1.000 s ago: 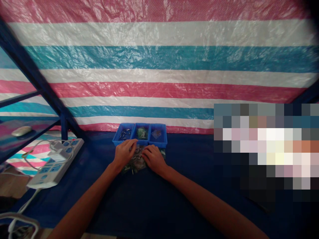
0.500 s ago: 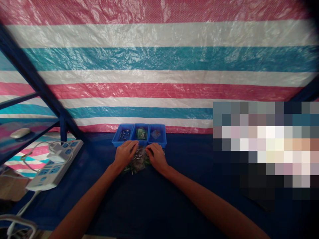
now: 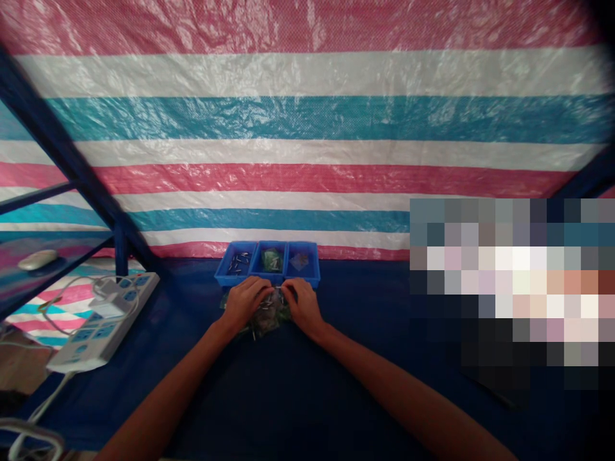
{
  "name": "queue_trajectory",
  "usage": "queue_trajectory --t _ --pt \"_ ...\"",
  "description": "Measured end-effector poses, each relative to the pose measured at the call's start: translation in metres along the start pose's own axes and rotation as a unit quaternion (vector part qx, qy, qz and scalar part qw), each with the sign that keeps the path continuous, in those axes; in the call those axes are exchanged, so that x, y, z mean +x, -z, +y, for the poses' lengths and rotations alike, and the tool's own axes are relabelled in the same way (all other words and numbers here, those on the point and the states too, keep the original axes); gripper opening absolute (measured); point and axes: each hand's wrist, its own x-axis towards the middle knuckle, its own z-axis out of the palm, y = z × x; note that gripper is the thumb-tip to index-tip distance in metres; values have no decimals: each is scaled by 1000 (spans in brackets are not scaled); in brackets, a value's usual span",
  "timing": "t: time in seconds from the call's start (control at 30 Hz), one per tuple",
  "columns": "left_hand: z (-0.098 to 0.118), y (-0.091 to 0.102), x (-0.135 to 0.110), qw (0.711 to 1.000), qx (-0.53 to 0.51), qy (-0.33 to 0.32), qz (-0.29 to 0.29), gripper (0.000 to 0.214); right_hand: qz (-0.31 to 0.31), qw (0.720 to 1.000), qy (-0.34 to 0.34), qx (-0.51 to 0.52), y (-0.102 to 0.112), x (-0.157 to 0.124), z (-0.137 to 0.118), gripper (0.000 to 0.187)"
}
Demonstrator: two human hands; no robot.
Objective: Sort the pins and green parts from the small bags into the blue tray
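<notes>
Small metal pieces: lying loose on clear plastic bags, in the gap between the two hands, low on the near side of the bins.
Left hand: left of the pieces, palm down, fingers bent, fingertips turned inward over the pile edge; cannot tell whether its grip has hold of a piece.
Right hand: right of the pieces, thumb and forefinger nearly together at the pile; contents of this grip too small to tell.
Spacing: fingertips of both hands near each other, not meeting.
Left bin: blue, just beyond left hand; scattered metal pins inside.
Middle bin: blue; holds a green packet.
Right bin: blue; small clear packet inside.
Tabletop: dark blue, under everything above.
Power strip: on tabletop, far left, well apart from both hands.
</notes>
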Motion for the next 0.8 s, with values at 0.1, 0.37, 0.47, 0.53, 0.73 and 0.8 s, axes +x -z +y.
queue_trajectory --t 0.1,0.37,0.47,0.53,0.73,0.8 --pt "1 0 0 1000 -5 3 -3 16 -3 1000 -3 7 1 0 -1 13" --pt "1 0 1 1000 -7 3 -5 19 -1 1000 16 15 0 -2 2 16" --pt "1 0 1 1000 -7 -1 -4 20 -7 1000 25 12 0 -2 1 17" --pt "1 0 1 1000 -6 -1 -4 19 -10 1000 26 13 1 -2 0 18" --pt "0 3 1 996 -6 65 54 17 -9 999 29 23 3 -2 -3 18" --pt "-1 3 1 995 0 80 63 19 -8 999 27 21 3 -2 -3 19"
